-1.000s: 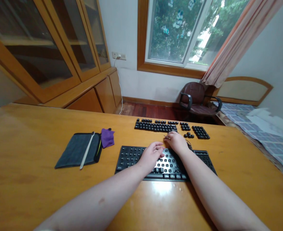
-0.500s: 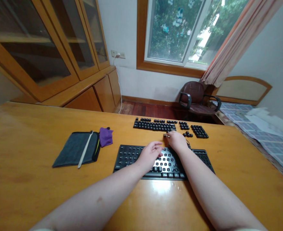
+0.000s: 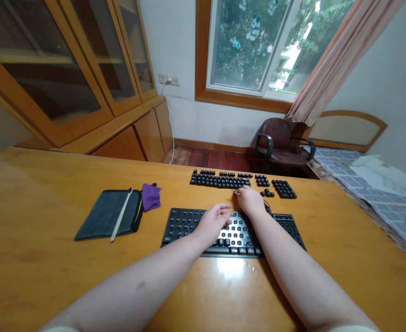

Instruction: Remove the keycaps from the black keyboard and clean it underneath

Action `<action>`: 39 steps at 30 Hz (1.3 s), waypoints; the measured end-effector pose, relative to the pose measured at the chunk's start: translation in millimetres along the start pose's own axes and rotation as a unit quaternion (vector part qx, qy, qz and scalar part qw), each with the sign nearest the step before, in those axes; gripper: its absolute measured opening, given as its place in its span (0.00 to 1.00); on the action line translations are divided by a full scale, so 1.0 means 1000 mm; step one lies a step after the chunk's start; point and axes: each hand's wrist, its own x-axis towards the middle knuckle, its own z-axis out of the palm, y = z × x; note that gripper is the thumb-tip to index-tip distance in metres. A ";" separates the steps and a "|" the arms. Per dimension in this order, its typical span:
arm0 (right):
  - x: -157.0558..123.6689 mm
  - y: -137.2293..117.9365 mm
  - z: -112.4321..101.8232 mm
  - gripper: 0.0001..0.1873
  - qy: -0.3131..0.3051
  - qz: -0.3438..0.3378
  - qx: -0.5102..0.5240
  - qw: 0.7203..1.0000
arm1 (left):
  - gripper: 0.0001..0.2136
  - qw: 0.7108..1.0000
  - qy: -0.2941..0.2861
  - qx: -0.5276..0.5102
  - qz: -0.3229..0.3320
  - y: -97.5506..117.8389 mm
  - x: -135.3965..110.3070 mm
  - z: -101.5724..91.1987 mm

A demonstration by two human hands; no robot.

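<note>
A black keyboard (image 3: 184,223) lies across the desk with most of its keycaps off; a few caps remain along its lower rows. Over its middle hovers or rests my left hand (image 3: 212,223), fingers loosely stretched out and nothing seen in them. My right hand (image 3: 251,201) is just beyond the keyboard's far edge, its fingers closed on a small thin metallic-looking tool (image 3: 236,192) that points left. Its exact kind is too small to tell. Beyond the hands, loose black keycaps (image 3: 216,180) stand in keyboard-like rows, with a number-pad group (image 3: 284,189) to the right.
To the left lie a dark zip pouch (image 3: 101,214), a pale flat stick (image 3: 121,216) across it, and a purple cloth (image 3: 150,197). The wooden desk (image 3: 67,281) ends at a far edge before a brown armchair (image 3: 277,138). A glass-fronted cabinet (image 3: 102,101) stands left.
The whole view has shifted very slightly. Both hands keep nearly the same pose and place, the right one still gripping the small tool.
</note>
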 end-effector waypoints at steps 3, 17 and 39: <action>0.001 0.000 0.000 0.18 0.004 0.005 0.000 1.000 | 0.10 1.000 -0.003 -0.003 0.003 0.000 0.000 0.000; 0.001 0.008 0.007 0.17 0.002 -0.018 0.031 0.999 | 0.11 1.000 -0.004 -0.013 0.001 -0.003 0.001 -0.001; -0.021 0.007 -0.013 0.15 -0.003 -0.143 0.095 0.985 | 0.09 0.968 -0.059 0.194 0.147 0.000 -0.019 0.001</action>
